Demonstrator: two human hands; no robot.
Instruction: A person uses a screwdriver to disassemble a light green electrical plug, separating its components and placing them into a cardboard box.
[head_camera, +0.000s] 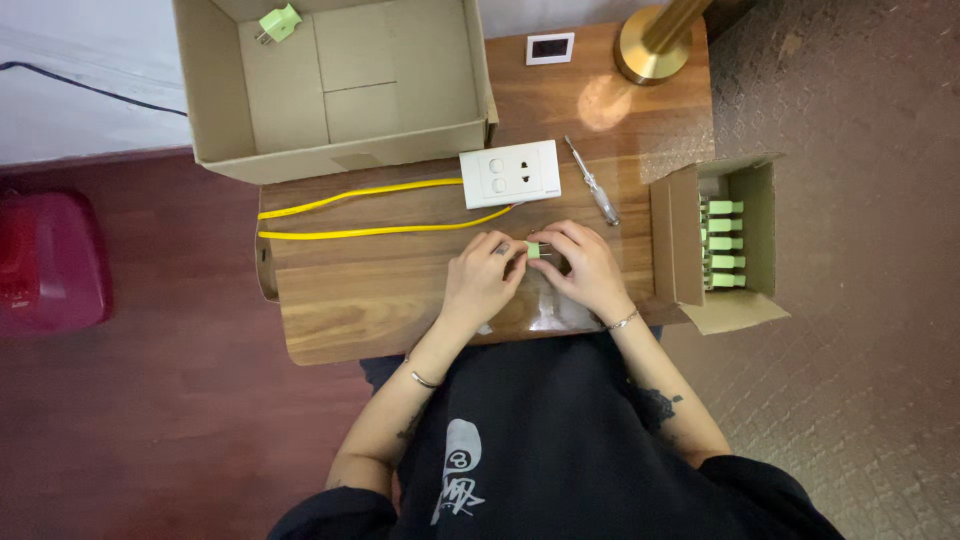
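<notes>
Both hands, left hand (483, 275) and right hand (587, 268), pinch one small pale-green plastic plug (534, 250) between their fingertips, low over the brown wooden bench (380, 290), steadying it from either end.

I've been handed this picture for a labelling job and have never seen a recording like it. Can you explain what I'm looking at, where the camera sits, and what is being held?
There is no machine here: a person works with two bare hands, and the single picture comes from a camera worn on their head, looking straight down.

The left hand and right hand meet over a wooden table and together pinch a small pale green plug.

Just beyond the hands lie a white socket plate with a yellow cable running off to the left, and a screwdriver. A large open cardboard box at the far side holds one more green plug. A small box on the right holds a row of similar green plugs. A brass lamp base stands at the far corner.
</notes>
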